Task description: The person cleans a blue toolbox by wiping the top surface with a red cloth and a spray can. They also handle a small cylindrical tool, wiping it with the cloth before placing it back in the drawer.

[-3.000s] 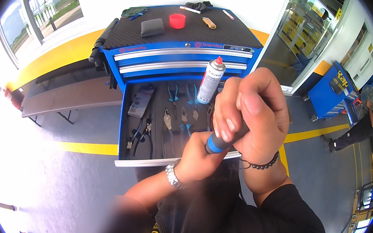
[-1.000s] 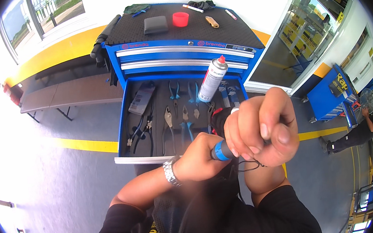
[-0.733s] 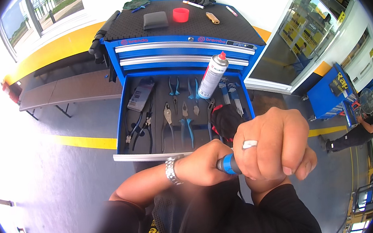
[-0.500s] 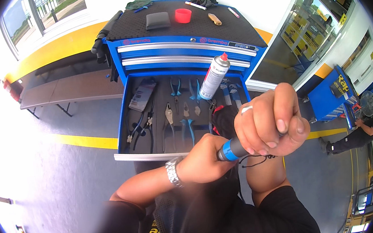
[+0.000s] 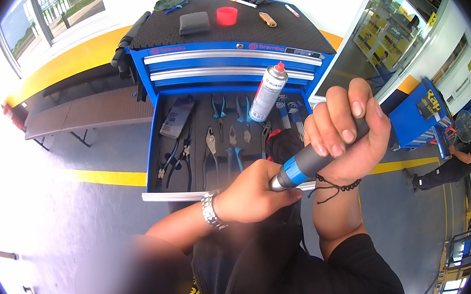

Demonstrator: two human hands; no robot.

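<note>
A dark grey cylindrical tool handle (image 5: 306,161) with a blue collar and a silvery metal end runs between my hands, above the front of the open drawer (image 5: 175,196). My left hand (image 5: 251,196) is closed round its metal end and hides what lies beyond. The fingers of my right hand (image 5: 344,131) curl round the grey part. Below my hands, the drawer holds several pliers (image 5: 211,149), sets of hex keys (image 5: 294,113), and a clear-and-grey pack (image 5: 177,118). A white spray can (image 5: 268,94) with a red cap stands upright in it.
On the blue tool chest's black top mat (image 5: 145,36) lie a dark wallet-like case (image 5: 194,23), a red ring (image 5: 227,16), a tan folding knife (image 5: 268,19) and markers (image 5: 243,2). A bench (image 5: 88,114) stands left. Another person (image 5: 447,166) works far right.
My right hand has turned and slid along the grey handle, showing more of it and the metal end. The view has shifted slightly.
</note>
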